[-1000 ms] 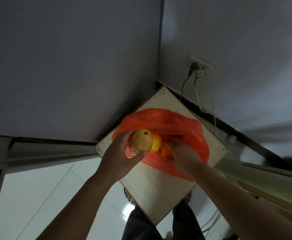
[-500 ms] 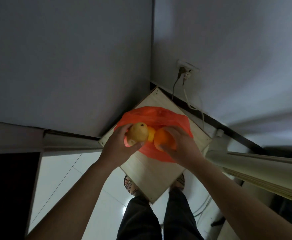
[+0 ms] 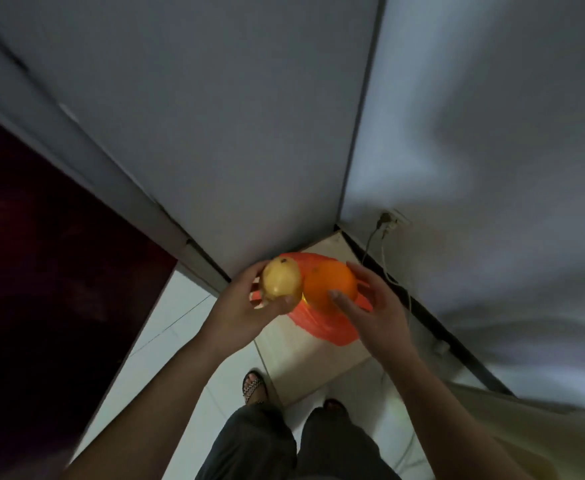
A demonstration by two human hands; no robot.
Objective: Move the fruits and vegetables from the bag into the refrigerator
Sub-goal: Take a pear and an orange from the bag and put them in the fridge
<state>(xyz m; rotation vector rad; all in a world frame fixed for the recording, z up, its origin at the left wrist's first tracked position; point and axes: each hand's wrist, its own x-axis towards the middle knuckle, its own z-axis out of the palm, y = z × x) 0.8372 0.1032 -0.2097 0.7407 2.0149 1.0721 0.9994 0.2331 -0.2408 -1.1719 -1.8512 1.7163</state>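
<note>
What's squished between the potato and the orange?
In the head view, a sliver of something yellow, maybe another fruit, peeks out low between the potato and the orange. Higher up they look to be touching, above the red bag.

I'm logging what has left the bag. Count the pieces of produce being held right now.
2 clearly: a potato in the left hand and an orange in the right hand. A yellow sliver between them may be a third; the red bag may hide more.
</note>
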